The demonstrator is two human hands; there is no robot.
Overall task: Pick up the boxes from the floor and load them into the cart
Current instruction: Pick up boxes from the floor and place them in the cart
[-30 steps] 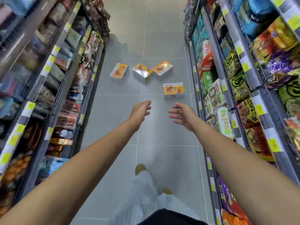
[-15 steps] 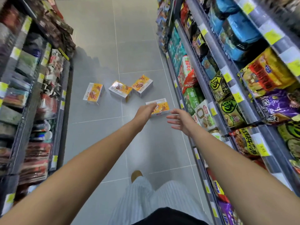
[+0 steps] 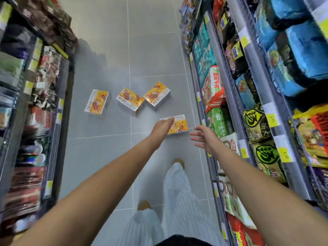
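Several orange-and-white boxes lie on the grey tiled aisle floor. The nearest box (image 3: 179, 126) lies flat close to the right shelving. My left hand (image 3: 162, 127) reaches out with straight fingers and overlaps that box's left side; whether it touches the box I cannot tell. My right hand (image 3: 202, 137) hovers open just right of the box, fingers spread, holding nothing. Farther off lie three more boxes: a left box (image 3: 96, 102), a middle box (image 3: 129, 101) and a right box (image 3: 157, 95). No cart is in view.
Stocked shelves line both sides of the narrow aisle: dark packets on the left shelves (image 3: 35, 107), snack bags and green packets on the right shelves (image 3: 248, 112). My legs in pale striped trousers (image 3: 170, 201) stand on the floor below my arms.
I have stepped closer along the aisle. Both hands have moved forward and down to the nearest box, the left now over its left edge, the right beside it.
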